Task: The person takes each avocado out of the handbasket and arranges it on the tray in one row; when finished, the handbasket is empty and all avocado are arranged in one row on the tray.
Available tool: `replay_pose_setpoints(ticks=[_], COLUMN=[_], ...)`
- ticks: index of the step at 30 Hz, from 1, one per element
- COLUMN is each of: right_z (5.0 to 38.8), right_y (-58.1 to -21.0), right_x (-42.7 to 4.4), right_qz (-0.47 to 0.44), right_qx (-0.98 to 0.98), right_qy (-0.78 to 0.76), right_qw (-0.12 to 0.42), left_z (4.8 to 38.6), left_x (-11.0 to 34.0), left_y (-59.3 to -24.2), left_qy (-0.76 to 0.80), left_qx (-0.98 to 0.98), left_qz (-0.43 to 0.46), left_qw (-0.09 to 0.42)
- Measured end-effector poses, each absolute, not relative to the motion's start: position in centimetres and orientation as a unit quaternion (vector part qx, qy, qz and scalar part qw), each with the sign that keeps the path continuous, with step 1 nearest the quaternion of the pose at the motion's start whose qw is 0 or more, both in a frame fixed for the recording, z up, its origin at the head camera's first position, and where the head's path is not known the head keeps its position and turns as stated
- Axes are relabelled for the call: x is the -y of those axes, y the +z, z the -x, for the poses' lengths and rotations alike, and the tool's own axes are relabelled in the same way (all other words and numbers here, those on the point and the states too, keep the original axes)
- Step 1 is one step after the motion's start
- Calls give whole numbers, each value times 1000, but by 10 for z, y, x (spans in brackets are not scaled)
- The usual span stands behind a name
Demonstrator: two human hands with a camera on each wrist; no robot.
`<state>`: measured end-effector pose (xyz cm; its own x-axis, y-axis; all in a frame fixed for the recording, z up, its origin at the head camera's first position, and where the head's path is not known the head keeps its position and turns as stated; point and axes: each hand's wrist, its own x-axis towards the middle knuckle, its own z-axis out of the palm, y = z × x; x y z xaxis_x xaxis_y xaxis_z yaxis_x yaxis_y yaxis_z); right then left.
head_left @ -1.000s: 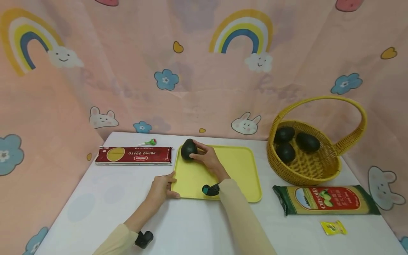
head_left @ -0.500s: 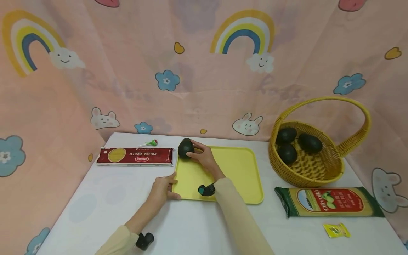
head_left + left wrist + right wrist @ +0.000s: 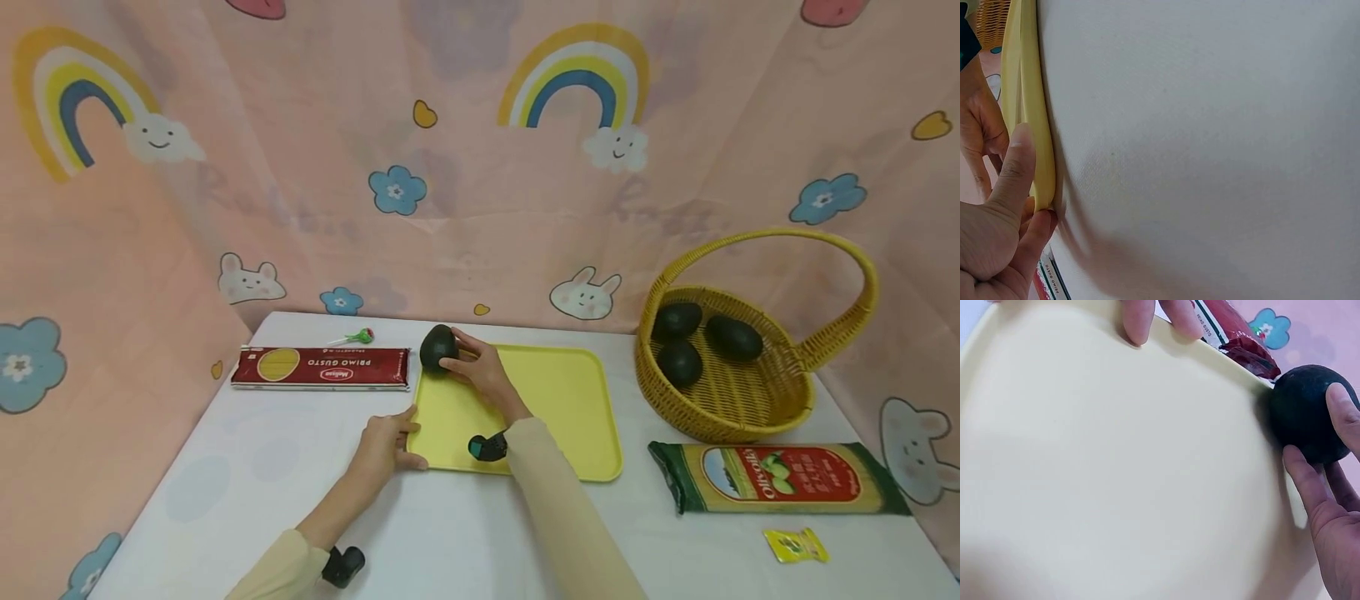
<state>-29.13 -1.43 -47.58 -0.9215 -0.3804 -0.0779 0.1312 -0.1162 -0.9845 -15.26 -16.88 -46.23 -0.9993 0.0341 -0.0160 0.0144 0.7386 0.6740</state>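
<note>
A dark avocado is at the back left corner of the yellow tray. My right hand holds it from the right; in the right wrist view, thumb and fingertips lie against the avocado. At the tray's front left corner, my left hand grips the rim. The left wrist view shows the thumb of the left hand on the inner side of the tray rim and fingers outside and beneath. Apart from the avocado, the tray's surface is bare.
A wicker basket with three more dark avocados stands at the right. In front of it lie a green-ended pasta pack and a small yellow packet. Left of the tray are a red pasta pack and a lollipop.
The right hand and the avocado have shifted slightly left, closer to the tray's corner. The left hand has kept its grip on the rim.
</note>
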Motion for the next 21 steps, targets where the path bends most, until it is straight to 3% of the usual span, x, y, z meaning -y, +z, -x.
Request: replay_pose_setpoints(ticks=[21], right_z=[284], right_y=[-465], right_x=[-29], right_qz=[101], right_qx=[-639], right_qy=[-744], right_qw=[166], left_z=[151], left_x=[167], left_y=[-460], left_qy=[340], left_qx=[-940], left_qz=[-29], left_qw=[-8])
